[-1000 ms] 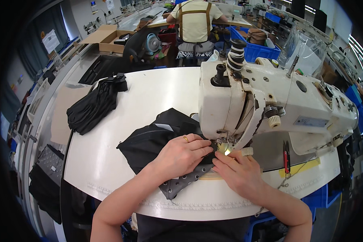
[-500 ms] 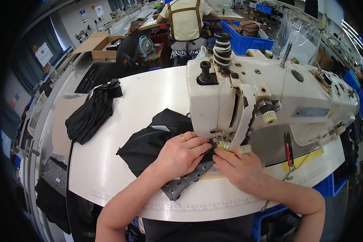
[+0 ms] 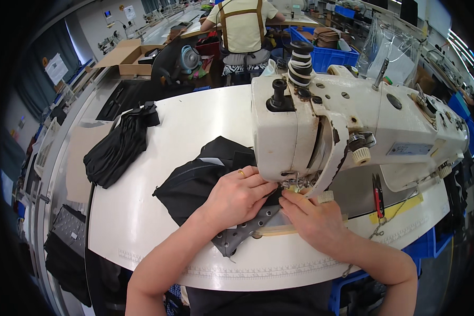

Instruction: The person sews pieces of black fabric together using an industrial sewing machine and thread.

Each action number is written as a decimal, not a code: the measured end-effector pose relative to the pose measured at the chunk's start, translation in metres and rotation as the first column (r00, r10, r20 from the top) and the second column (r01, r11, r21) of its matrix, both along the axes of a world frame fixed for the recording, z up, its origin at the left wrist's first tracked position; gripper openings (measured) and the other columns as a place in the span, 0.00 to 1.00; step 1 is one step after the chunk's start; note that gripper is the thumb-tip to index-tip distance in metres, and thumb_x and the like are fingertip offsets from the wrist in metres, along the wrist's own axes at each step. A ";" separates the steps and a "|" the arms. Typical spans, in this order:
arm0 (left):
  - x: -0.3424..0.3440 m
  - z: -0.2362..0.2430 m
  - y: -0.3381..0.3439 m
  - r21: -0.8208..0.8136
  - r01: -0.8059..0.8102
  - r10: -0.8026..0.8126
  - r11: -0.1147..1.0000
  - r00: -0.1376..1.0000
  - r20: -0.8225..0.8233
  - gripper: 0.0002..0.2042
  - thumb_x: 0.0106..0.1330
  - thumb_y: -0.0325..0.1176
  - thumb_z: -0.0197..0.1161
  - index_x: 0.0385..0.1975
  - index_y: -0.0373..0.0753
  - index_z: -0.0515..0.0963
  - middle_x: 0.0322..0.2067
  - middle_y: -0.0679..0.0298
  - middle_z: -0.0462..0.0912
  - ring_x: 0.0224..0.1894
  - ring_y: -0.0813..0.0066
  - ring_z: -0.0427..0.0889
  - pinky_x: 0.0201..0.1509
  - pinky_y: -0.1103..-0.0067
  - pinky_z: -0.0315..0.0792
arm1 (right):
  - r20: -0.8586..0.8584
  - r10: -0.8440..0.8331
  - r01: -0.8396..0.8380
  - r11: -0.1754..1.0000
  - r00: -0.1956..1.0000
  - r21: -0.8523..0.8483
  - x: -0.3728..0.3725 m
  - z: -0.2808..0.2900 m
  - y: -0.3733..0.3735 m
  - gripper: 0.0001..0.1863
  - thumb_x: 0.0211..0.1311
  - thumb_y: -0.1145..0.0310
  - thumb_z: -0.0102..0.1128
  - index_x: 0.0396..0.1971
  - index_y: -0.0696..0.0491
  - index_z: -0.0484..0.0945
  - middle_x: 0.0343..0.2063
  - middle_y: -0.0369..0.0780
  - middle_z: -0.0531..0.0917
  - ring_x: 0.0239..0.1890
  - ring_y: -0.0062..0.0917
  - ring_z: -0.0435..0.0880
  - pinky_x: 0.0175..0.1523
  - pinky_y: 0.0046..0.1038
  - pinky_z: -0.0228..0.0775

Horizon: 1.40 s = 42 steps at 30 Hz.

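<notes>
A black fabric piece point(image 3: 189, 192) with a zipper and a grey dotted lining point(image 3: 239, 235) lies on the white table, its right end under the needle area of the sewing machine point(image 3: 279, 142). My left hand point(image 3: 237, 197), with a ring on one finger, rests on the fabric, fingers together and tips beside the presser foot. From the right, my right hand point(image 3: 316, 218) pinches the fabric edge close to the foot; its fingertips nearly meet the left ones. The seam beneath the needle is hidden by the hands and machine head.
A gathered black fabric bundle point(image 3: 124, 145) lies at the table's left edge. Red-handled snips point(image 3: 378, 196) and a chain point(image 3: 376, 230) are right of the machine. Beyond the table are a cardboard box point(image 3: 134, 60), a blue crate point(image 3: 334, 59) and a seated person point(image 3: 242, 26).
The machine appears slightly farther right in view. My hands stay at the needle with the fabric, whose far corner has shifted slightly away from me.
</notes>
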<state>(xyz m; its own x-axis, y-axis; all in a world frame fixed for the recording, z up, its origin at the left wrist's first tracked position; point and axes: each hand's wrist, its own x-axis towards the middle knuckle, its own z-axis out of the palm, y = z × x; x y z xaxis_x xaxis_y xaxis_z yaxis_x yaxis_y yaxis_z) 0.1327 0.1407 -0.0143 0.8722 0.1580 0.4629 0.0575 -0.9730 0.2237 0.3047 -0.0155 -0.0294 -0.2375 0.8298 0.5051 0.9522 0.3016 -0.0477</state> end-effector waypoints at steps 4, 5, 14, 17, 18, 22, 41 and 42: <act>0.003 0.000 0.002 0.014 -0.005 0.005 1.000 1.000 0.001 0.13 0.52 0.26 0.67 0.40 0.37 0.84 0.42 0.64 0.85 0.48 0.65 0.82 0.53 0.74 0.77 | -0.021 -0.003 0.004 1.000 1.000 0.030 0.000 -0.001 0.002 0.14 0.54 0.74 0.61 0.42 0.60 0.81 0.46 0.42 0.81 0.36 0.30 0.82 0.40 0.30 0.70; 0.003 -0.001 0.003 0.025 -0.005 0.005 1.000 1.000 0.013 0.13 0.53 0.26 0.67 0.40 0.37 0.84 0.42 0.64 0.85 0.48 0.65 0.82 0.53 0.74 0.77 | -0.034 0.000 0.002 0.999 0.999 0.034 0.000 0.001 0.003 0.13 0.55 0.74 0.61 0.41 0.60 0.80 0.46 0.41 0.81 0.36 0.30 0.82 0.40 0.30 0.70; 0.002 -0.004 0.012 0.039 0.012 -0.014 0.999 0.999 0.047 0.13 0.54 0.26 0.66 0.40 0.37 0.84 0.41 0.64 0.86 0.47 0.65 0.82 0.54 0.75 0.77 | 0.032 -0.005 0.004 0.999 0.999 0.054 0.000 -0.001 0.005 0.15 0.51 0.71 0.70 0.41 0.54 0.84 0.44 0.34 0.83 0.39 0.25 0.82 0.30 0.24 0.76; 0.004 -0.011 0.014 0.050 0.024 -0.028 0.998 0.996 0.088 0.13 0.54 0.27 0.66 0.40 0.37 0.84 0.41 0.65 0.86 0.46 0.66 0.82 0.53 0.75 0.77 | 0.013 0.006 -0.007 0.999 1.000 0.045 -0.001 -0.002 0.005 0.15 0.51 0.72 0.70 0.41 0.54 0.84 0.43 0.34 0.83 0.38 0.26 0.82 0.34 0.25 0.76; 0.004 -0.011 0.014 0.057 0.050 -0.057 0.997 0.991 0.120 0.13 0.55 0.27 0.65 0.40 0.37 0.84 0.41 0.65 0.86 0.46 0.67 0.82 0.52 0.75 0.77 | -0.016 0.012 -0.011 0.999 1.000 0.047 -0.001 -0.002 0.005 0.14 0.51 0.72 0.70 0.40 0.54 0.84 0.43 0.35 0.83 0.38 0.28 0.81 0.36 0.26 0.76; 0.003 -0.010 0.011 0.058 0.049 -0.053 0.997 0.996 0.078 0.12 0.56 0.28 0.64 0.40 0.37 0.85 0.43 0.64 0.86 0.47 0.68 0.81 0.56 0.75 0.74 | -0.076 0.015 -0.014 1.000 0.997 0.012 -0.004 0.003 0.001 0.13 0.52 0.73 0.70 0.40 0.53 0.84 0.43 0.35 0.84 0.38 0.30 0.81 0.41 0.29 0.76; -0.110 -0.005 -0.098 -0.046 0.117 -0.119 0.992 0.993 -0.025 0.15 0.60 0.41 0.64 0.39 0.37 0.80 0.53 0.57 0.80 0.62 0.57 0.74 0.76 0.58 0.53 | -0.448 0.103 -0.223 0.949 0.888 -0.223 -0.143 0.068 0.085 0.29 0.61 0.68 0.65 0.62 0.58 0.70 0.46 0.44 0.81 0.49 0.35 0.78 0.56 0.33 0.70; -0.116 -0.003 -0.106 -0.020 0.101 -0.102 0.995 0.993 -0.054 0.15 0.61 0.41 0.63 0.40 0.36 0.79 0.56 0.55 0.78 0.64 0.55 0.71 0.76 0.59 0.53 | -0.309 0.125 -0.222 0.927 0.943 -0.301 -0.151 0.066 0.097 0.27 0.61 0.68 0.65 0.60 0.57 0.73 0.43 0.42 0.83 0.46 0.35 0.79 0.54 0.33 0.71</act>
